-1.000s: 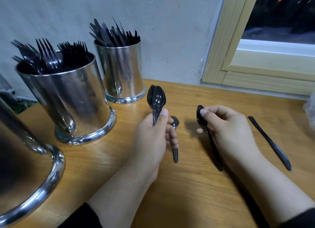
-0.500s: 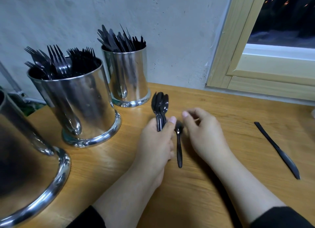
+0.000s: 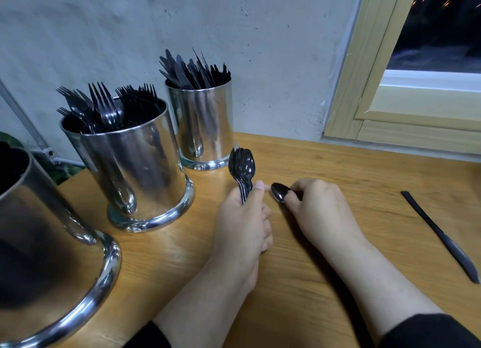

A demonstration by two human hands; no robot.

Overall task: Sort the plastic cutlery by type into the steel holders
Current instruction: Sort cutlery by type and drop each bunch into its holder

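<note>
Head view: at frame centre the left hand (image 3: 242, 217) grips a bunch of black spoons (image 3: 242, 167) upright, and just right of it the right hand (image 3: 318, 207) pinches a single spoon (image 3: 279, 191) by its bowl. A black knife (image 3: 442, 237) lies on the wooden table (image 3: 325, 165) at right; the fork holder (image 3: 135, 170), knife holder (image 3: 205, 124) and near holder (image 3: 39, 243) stand left, none showing readable writing.

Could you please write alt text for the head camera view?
The left hand grips a bundle of black spoons while the right hand picks up another spoon from the wooden table. Steel holders of forks and knives stand left; one knife lies right.
</note>
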